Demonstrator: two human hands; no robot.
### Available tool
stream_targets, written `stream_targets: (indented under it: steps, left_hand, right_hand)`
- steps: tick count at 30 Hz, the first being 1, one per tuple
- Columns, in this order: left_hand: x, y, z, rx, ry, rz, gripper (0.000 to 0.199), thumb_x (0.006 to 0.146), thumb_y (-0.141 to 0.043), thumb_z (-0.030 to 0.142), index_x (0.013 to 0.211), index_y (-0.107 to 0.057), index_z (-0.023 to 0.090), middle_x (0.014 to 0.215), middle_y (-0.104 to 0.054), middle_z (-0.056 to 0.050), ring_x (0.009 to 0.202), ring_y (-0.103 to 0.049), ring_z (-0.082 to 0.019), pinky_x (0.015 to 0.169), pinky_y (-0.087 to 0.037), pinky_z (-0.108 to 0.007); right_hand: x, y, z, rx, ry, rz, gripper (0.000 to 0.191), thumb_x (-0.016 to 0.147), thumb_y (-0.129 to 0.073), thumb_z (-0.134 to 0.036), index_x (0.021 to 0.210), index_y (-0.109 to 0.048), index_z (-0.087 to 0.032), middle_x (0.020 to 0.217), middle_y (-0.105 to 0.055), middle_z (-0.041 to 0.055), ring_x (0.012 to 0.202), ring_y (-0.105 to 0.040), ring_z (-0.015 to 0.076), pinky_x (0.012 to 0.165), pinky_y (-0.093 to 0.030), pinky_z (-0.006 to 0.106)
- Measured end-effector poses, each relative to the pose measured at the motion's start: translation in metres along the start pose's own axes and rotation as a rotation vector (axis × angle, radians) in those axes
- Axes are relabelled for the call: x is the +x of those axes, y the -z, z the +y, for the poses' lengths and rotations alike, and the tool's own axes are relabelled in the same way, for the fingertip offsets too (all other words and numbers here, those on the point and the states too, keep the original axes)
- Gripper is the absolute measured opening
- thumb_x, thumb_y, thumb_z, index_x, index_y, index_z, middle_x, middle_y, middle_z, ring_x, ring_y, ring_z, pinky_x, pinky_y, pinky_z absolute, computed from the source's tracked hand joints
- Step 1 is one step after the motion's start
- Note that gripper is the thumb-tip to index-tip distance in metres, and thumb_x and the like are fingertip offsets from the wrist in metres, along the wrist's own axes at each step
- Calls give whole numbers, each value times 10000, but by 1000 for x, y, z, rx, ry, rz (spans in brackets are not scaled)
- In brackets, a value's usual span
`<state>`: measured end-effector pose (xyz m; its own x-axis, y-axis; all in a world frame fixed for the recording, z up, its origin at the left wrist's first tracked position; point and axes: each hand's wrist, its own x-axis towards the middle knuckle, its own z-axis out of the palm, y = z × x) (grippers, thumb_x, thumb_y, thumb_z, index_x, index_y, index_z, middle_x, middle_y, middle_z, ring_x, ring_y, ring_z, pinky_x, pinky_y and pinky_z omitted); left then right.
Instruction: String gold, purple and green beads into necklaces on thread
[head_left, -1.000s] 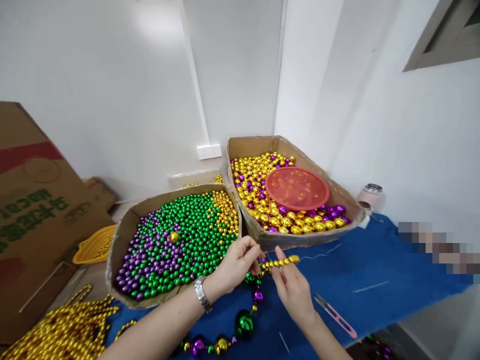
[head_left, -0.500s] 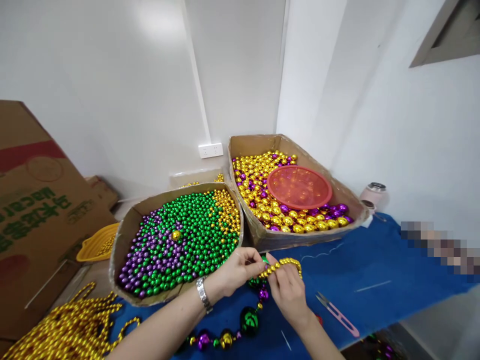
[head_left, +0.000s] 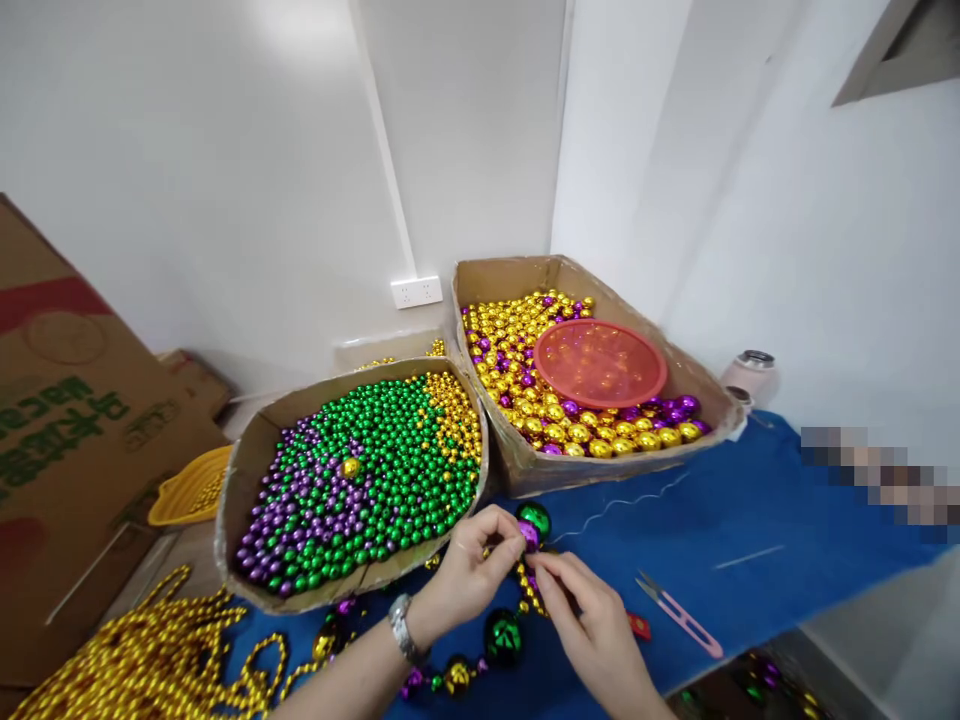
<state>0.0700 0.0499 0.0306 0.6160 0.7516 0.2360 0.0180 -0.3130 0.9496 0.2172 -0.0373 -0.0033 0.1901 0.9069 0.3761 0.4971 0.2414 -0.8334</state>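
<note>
On the blue cloth lies a bead necklace point(head_left: 502, 637) of large and small green, purple and gold beads. Its upper end, with a green and a purple bead, is at the fingertips of my left hand point(head_left: 476, 565), which pinches it. My right hand point(head_left: 589, 615) has thumb and finger pressed together just below the purple bead; whatever is between them is too small to make out. A strand of small gold beads point(head_left: 531, 592) hangs down between the two hands. A pale thread point(head_left: 600, 515) trails across the cloth behind them.
A carton of small beads point(head_left: 360, 480) stands left, a carton of larger beads point(head_left: 600, 440) behind, with a red plastic basket point(head_left: 600, 362) in it. Pink thread snips point(head_left: 686, 620) lie right on the blue cloth point(head_left: 750, 500). Gold bead strands point(head_left: 142, 650) are heaped front left.
The gold bead strand, looped over my right hand before, now hangs down below the fingers. My right hand has moved slightly down. The upper green and purple beads are now uncovered.
</note>
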Motion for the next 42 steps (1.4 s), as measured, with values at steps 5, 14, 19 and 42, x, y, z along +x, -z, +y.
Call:
stream_targets:
  steps: [5,14,19,42]
  left_hand:
    - [-22,-8,-9,232,-203,-86,92,880,-484,160,804,-536,162,824,-578,-61,786,-534,-145,722,-429,-259]
    - [-48,-2,-28,270,-131,-39,110,894,-448,163,862,-553,173,903,-580,-90,839,-547,-167,748,-438,-279]
    - [-58,3,-39,30,113,58,223,901,-478,299,741,-542,157,791,-564,-50,736,-517,-144,694,-413,-259]
    - [-44,16,-44,-340,291,110,205,798,-649,338,860,-643,143,775,-637,-35,580,-603,-116,579,-474,-246]
  right_hand:
    - [5,-18,4,302,-292,2,291,869,-533,-423,974,-672,-190,792,-658,48,820,-620,203,701,-489,269]
    - [0,-31,10,674,-473,22,267,838,-581,-464,846,-584,-197,824,-598,24,731,-558,142,647,-464,244]
    - [8,-32,19,741,-495,-16,294,858,-525,-504,845,-502,-212,713,-535,0,657,-551,143,610,-470,269]
    - [33,-24,22,532,-308,-494,296,885,-494,-462,819,-559,-180,1427,-377,131,465,-553,17,473,-457,220]
